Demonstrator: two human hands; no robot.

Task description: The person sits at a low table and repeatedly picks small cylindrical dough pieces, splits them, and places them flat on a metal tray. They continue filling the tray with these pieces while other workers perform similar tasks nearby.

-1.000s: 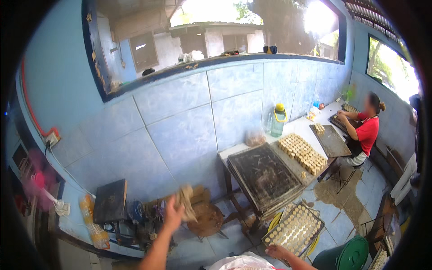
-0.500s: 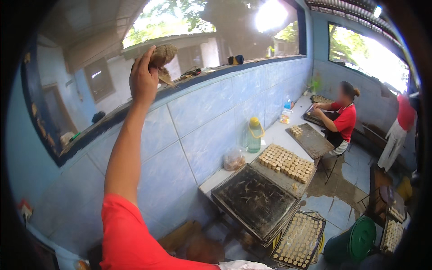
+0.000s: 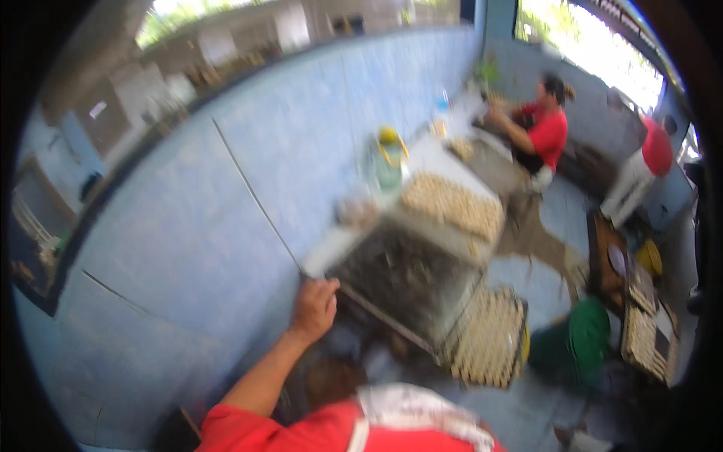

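Note:
My left hand (image 3: 315, 309), blurred by motion, is low beside the table's near left corner. Its bent fingertips are close to the edge of a dark, scuffed baking tray (image 3: 407, 275); whether they touch it I cannot tell. No object shows clearly in the fingers. On the tray's far side, a lighter tray holds rows of small round pale dough pieces (image 3: 452, 203). Below the table's right edge is another tray of pale pieces (image 3: 488, 339). My right hand is out of view.
A yellow-capped jug (image 3: 388, 162) and a clear bag (image 3: 358, 211) stand by the blue tiled wall. A green bin (image 3: 587, 339) is on the floor at right. One person in red (image 3: 550, 135) works at the table's far end; another person (image 3: 648, 154) bends farther right.
My left hand has dropped from the window ledge to the table corner. The brown fibrous bundle it held is no longer visible in it. My view has turned down and right.

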